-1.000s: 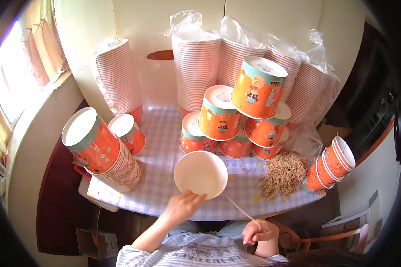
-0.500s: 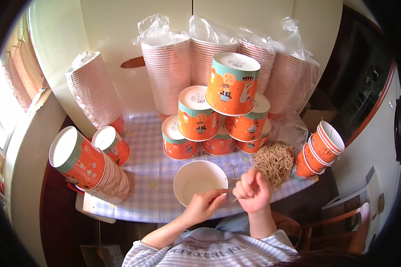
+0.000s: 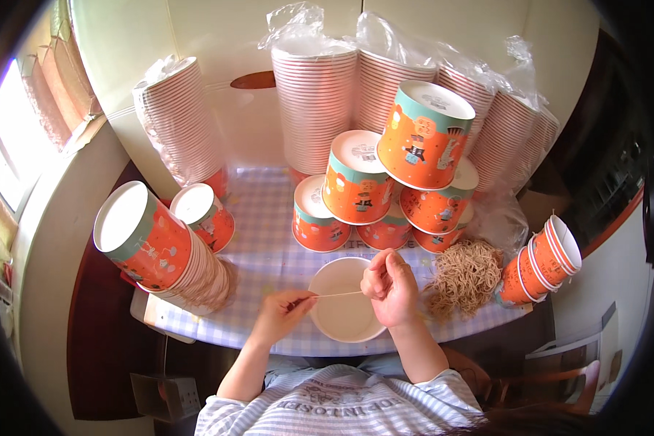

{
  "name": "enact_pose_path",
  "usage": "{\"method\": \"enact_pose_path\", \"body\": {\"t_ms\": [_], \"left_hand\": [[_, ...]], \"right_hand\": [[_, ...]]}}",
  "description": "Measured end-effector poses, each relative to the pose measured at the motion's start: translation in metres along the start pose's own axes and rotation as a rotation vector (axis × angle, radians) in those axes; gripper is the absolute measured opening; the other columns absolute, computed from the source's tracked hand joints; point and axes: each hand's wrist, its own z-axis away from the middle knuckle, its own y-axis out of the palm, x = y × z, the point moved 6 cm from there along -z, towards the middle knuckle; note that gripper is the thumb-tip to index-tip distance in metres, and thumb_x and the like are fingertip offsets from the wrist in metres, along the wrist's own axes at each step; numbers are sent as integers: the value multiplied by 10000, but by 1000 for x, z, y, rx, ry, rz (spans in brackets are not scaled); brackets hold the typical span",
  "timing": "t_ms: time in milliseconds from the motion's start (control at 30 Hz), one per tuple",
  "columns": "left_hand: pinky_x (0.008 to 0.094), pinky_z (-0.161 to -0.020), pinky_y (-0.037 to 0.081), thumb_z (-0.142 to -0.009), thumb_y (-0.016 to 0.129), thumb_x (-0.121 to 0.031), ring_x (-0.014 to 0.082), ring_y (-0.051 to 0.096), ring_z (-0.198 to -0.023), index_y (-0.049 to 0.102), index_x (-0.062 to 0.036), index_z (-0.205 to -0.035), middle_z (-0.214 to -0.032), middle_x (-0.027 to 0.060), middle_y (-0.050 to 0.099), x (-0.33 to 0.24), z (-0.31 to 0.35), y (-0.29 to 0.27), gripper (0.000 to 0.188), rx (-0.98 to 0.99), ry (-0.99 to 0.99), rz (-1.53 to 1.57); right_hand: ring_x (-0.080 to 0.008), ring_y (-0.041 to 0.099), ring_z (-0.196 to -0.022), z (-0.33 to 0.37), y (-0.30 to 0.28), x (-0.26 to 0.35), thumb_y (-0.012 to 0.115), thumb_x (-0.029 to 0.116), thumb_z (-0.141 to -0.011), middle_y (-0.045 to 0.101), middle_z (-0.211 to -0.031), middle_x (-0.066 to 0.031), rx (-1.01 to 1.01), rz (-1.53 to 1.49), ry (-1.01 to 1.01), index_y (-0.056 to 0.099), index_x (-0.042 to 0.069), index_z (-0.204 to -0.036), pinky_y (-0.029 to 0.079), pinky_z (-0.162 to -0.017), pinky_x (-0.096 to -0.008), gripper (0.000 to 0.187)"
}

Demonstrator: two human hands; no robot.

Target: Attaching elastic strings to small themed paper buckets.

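A thin tan string (image 3: 339,295) is stretched between my two hands above an upright paper bucket (image 3: 341,323), whose white inside faces up. My left hand (image 3: 280,316) pinches one end just left of the bucket's rim. With curled fingers, my right hand (image 3: 394,291) grips the other end over the bucket's right side and hides part of that rim. Beside my right hand lies a tangled pile of similar tan strings (image 3: 469,276) on the checked tablecloth (image 3: 258,254).
Orange paper buckets stand upside down in a pyramid (image 3: 360,178) beyond the bucket. Tall plastic-wrapped bucket stacks (image 3: 314,109) line the back. A leaning stack of buckets (image 3: 142,236) is at left. Several nested orange buckets (image 3: 538,265) tilt at the right edge.
My left hand has moved left from the bucket's right rim, and the string is now drawn straight between both hands. The whole view has shifted, so the table things appear further right.
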Motion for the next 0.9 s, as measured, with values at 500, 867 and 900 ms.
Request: {"method": "enact_pose_path", "body": {"t_ms": [500,867,900], "left_hand": [[202,-613,452,-800,582,-2,99,572,-667,608,13,-905,-791,62,621,64,34,-35,109,-479,-4,81],[210,-654,482,-762,596,66,119,585,-756,574,4,-855,-888,92,596,61,45,-4,115,-412,82,235],[210,-654,482,-762,596,66,119,585,-756,574,4,-855,-888,92,596,62,46,-3,115,-419,77,235]], "right_hand": [[-226,503,-980,75,47,-53,632,130,-723,506,-1096,-64,330,1472,-401,549,127,-1071,409,-799,-370,358],[-201,591,-640,70,-2,-38,625,46,-644,605,-783,-9,329,1571,-436,608,128,-874,472,-539,-321,245],[-214,597,-670,68,-6,-37,614,34,-672,613,-804,-35,338,1473,-398,613,107,-895,473,-558,-319,235]]}}
